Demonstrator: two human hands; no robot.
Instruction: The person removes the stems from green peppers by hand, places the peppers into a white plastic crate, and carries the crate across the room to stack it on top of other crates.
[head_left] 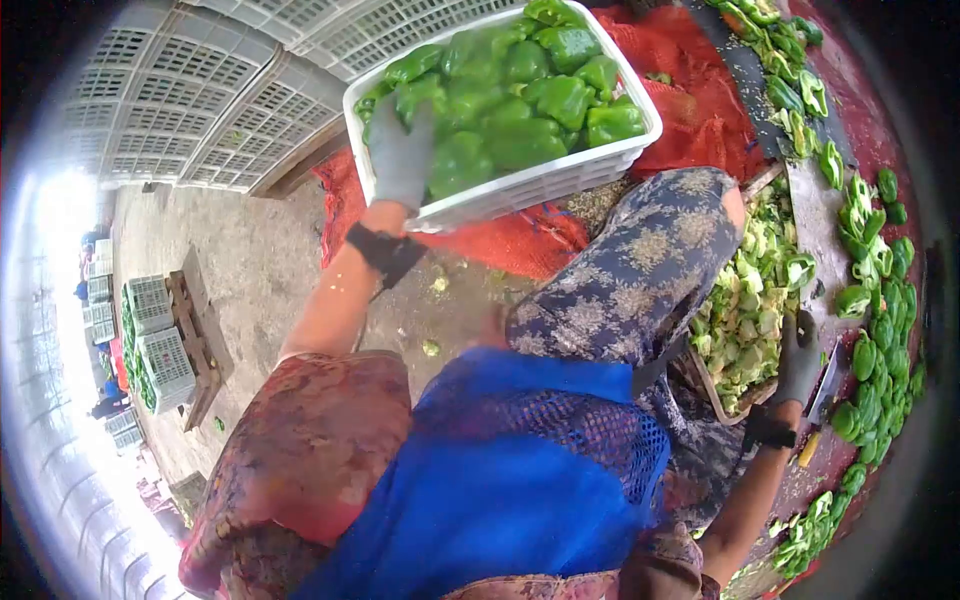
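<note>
My left hand point(402, 160), in a grey glove, reaches over the near left corner of a white crate point(530, 190). Its fingers are spread against the green bell peppers point(520, 85) that fill the crate, with nothing gripped. On the other side, my right hand point(800, 360), also gloved, lies at the edge of the work surface with its fingers stretched out and apart. Beside it is a knife point(826, 388) with a yellow handle point(809, 449). Close to that hand, a wooden-edged bin point(715, 392) holds pale green pepper cores and scraps point(750, 310).
Whole peppers point(880, 340) and cut halves point(865, 225) line the dark red surface at the right. Red mesh sacking point(700, 90) lies under and behind the crate. Stacked white crates point(200, 90) stand upper left; more crates sit on a wooden pallet point(195, 345).
</note>
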